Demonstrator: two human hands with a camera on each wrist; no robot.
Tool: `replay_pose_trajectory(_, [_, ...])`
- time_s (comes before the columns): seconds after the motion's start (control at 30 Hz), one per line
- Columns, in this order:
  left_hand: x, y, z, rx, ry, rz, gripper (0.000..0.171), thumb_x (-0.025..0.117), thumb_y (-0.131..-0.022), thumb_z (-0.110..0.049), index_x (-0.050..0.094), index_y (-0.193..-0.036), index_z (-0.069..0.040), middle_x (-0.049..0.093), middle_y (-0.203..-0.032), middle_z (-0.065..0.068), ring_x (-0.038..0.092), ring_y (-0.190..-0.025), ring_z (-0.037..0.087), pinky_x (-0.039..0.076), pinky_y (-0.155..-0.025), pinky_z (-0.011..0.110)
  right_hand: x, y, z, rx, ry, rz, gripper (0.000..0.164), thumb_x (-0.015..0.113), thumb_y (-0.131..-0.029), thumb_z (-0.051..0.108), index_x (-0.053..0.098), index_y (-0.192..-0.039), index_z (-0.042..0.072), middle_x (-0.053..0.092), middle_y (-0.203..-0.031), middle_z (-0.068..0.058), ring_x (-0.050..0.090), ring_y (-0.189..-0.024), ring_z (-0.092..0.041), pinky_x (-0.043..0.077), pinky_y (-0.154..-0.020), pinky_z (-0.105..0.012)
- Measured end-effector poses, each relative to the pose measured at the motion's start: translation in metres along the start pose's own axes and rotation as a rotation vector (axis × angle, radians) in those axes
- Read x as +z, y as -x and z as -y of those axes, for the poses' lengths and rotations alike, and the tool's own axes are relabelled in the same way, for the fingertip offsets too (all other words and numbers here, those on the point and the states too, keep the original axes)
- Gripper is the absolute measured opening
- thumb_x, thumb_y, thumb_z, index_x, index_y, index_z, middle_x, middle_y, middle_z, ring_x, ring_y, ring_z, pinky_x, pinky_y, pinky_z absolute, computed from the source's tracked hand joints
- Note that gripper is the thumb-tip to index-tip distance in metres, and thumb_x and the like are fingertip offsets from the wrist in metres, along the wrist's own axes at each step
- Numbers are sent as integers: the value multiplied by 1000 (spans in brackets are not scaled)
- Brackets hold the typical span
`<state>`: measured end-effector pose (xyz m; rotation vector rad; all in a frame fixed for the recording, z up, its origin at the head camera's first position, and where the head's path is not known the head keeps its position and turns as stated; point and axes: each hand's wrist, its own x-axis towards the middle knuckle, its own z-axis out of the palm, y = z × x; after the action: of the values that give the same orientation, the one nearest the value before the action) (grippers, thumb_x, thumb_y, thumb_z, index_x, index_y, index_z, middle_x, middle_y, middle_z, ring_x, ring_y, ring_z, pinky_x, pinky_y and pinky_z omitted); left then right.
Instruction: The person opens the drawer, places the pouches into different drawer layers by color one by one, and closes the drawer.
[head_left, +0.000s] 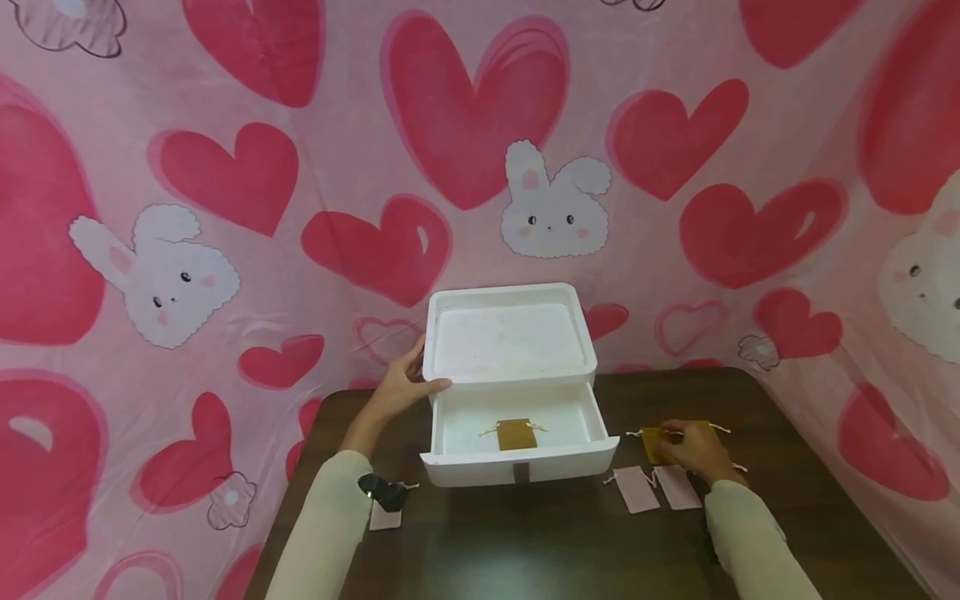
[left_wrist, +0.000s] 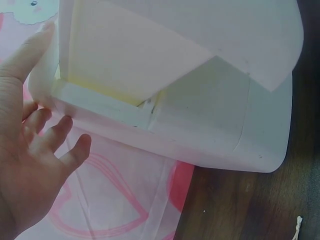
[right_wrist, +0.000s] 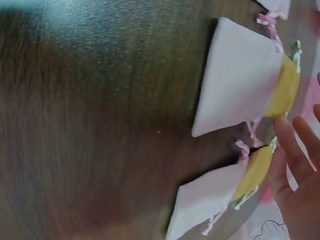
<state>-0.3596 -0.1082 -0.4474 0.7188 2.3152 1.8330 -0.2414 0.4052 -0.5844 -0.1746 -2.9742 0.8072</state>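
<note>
A white drawer box (head_left: 512, 333) stands on the table with its drawer (head_left: 520, 472) pulled out. My left hand (head_left: 401, 385) holds the box's left side, thumb at the front corner and fingers along the side. One mustard drawstring pouch (head_left: 517, 434) lies inside the drawer. At the right, my right hand (head_left: 697, 450) is over the pouches, its fingertips at a mustard pouch (head_left: 656, 447). In the right wrist view, thumb and fingers are apart beside two mustard pouches (right_wrist: 256, 172); no clear pinch shows. Pink pouches (head_left: 636, 490) lie in front of them.
Another pink pouch (head_left: 386, 517) lies left of the drawer, partly hidden by the black band on my left wrist. The dark wooden table (head_left: 517, 550) ends at a pink heart-and-rabbit cloth (head_left: 465, 242) behind the box. The drawer front juts toward me.
</note>
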Motion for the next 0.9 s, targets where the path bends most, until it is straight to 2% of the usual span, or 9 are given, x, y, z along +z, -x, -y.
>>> replay_pose_trajectory(0.1, [0,0,0,1,-9,-1,101,82,-82,-5,21,-163,-10,39,-161,22,47,-141,40,50,-108,54,6,-2,-4,-22,22,-16,43,74,-84,27,72,-118,1,73,-114,-24,69,-100,-38,56,-86,-57])
replay_pose_trajectory(0.23, [0,0,0,3,-13,-2,102,83,-82,-7,21,-163,-11,37,-162,21,46,-143,40,49,-108,55,13,-4,-11,-44,39,-12,50,79,-81,31,71,-119,0,73,-112,-24,68,-95,-34,56,-84,-54])
replay_pose_trajectory(0.33, [0,0,0,9,-3,1,102,83,-82,-6,21,-163,-10,37,-163,21,45,-144,40,48,-109,55,17,-4,-14,-68,29,-15,54,82,-78,30,69,-120,-2,70,-113,-26,66,-96,-36,55,-84,-54])
replay_pose_trajectory(0.47, [0,1,0,12,-2,-1,101,82,-82,-4,21,-163,-9,37,-163,21,45,-144,40,47,-109,55,19,-4,-15,-76,9,-6,58,83,-77,28,66,-123,-5,63,-119,-32,62,-105,-45,52,-89,-62])
replay_pose_trajectory(0.67, [0,2,-1,8,-22,-2,100,82,-83,-6,22,-163,-11,38,-162,20,46,-143,41,48,-108,55,22,-7,-17,-68,-4,28,61,85,-76,26,65,-123,-7,61,-120,-33,61,-106,-47,51,-91,-64])
replay_pose_trajectory(0.9, [1,2,-1,14,-23,-6,100,82,-84,-8,22,-163,-13,38,-162,20,46,-143,42,49,-108,55,27,-7,-19,-64,-10,31,58,85,-77,22,66,-122,-10,56,-121,-35,56,-110,-53,47,-97,-68])
